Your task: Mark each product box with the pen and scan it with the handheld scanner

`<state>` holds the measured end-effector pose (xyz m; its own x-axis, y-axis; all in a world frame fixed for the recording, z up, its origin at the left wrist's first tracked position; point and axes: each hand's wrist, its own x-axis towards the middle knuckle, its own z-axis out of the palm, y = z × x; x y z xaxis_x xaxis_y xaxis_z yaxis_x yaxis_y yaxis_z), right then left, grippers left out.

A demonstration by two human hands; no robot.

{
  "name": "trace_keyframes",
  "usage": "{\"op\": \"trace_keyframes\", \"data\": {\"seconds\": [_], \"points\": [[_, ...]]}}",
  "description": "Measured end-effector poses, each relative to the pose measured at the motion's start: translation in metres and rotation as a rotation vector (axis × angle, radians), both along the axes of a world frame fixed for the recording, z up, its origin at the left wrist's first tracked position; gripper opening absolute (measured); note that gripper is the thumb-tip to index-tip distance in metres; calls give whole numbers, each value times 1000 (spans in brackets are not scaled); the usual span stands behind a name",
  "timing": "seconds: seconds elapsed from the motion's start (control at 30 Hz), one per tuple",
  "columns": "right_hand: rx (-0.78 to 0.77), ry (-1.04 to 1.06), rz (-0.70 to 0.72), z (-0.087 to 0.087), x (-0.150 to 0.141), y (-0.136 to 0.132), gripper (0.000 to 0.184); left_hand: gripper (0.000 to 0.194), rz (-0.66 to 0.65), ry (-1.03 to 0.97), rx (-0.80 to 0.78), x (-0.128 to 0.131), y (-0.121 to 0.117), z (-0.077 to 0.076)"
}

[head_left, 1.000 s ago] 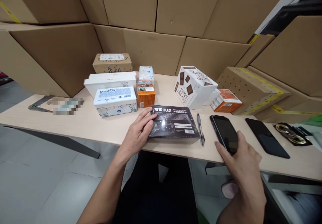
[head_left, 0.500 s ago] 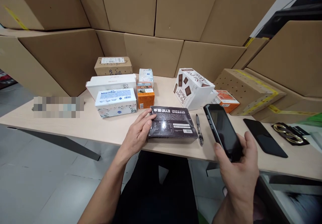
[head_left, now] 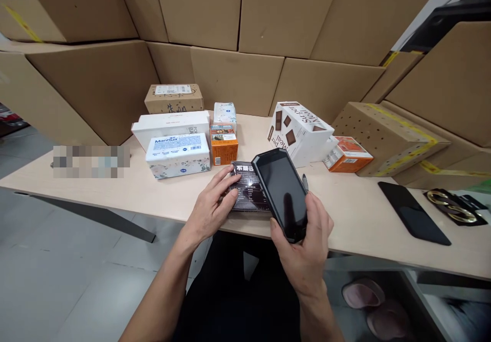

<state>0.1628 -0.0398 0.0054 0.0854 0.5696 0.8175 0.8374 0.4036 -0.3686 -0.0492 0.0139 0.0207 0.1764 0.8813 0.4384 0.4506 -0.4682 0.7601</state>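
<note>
A flat, dark plastic-wrapped box printed with white text lies near the table's front edge. My left hand is closed on its left end, thumb and fingertips on the top face. In my right hand is a thick black smartphone, screen facing up and tilted toward me. The phone hovers over the right part of the box and hides it. Just behind the phone's right side, the tip of a pen shows; the rest of the pen is hidden.
Tissue packs, an orange box and a small carton stand left of centre. A white chocolate-print box and another orange box stand to the right. A flat black slab lies far right. Large cartons wall the back.
My right hand has brought the phone leftward, from beyond the pen to above the dark box. The left hand stays on the box. The view has shifted slightly.
</note>
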Motion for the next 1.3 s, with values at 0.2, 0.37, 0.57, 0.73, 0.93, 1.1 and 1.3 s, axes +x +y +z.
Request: {"op": "trace_keyframes", "data": {"seconds": [0.2, 0.37, 0.57, 0.73, 0.93, 1.1, 1.3], "points": [[-7, -37, -11, -3, -4, -1, 81, 38, 4, 13, 8, 0, 0, -1], [12, -61, 18, -3, -10, 0, 79, 36, 52, 36, 142, 1, -1, -2], [19, -96, -40, -3, -17, 2, 80, 24, 79, 24, 317, 16, -3, -2], [9, -116, -77, -5, -20, 1, 79, 29, 89, 70, 350, 22, -4, -6], [-5, -128, -89, -4, -21, 1, 79, 46, 68, 124, 339, 21, -4, -7], [-17, -135, -84, -3, -20, 0, 78, 57, -6, 166, 304, 20, -2, -7], [-28, -141, -59, -3, -18, -2, 80, 62, 59, 121, 257, 21, -4, -10]]}}
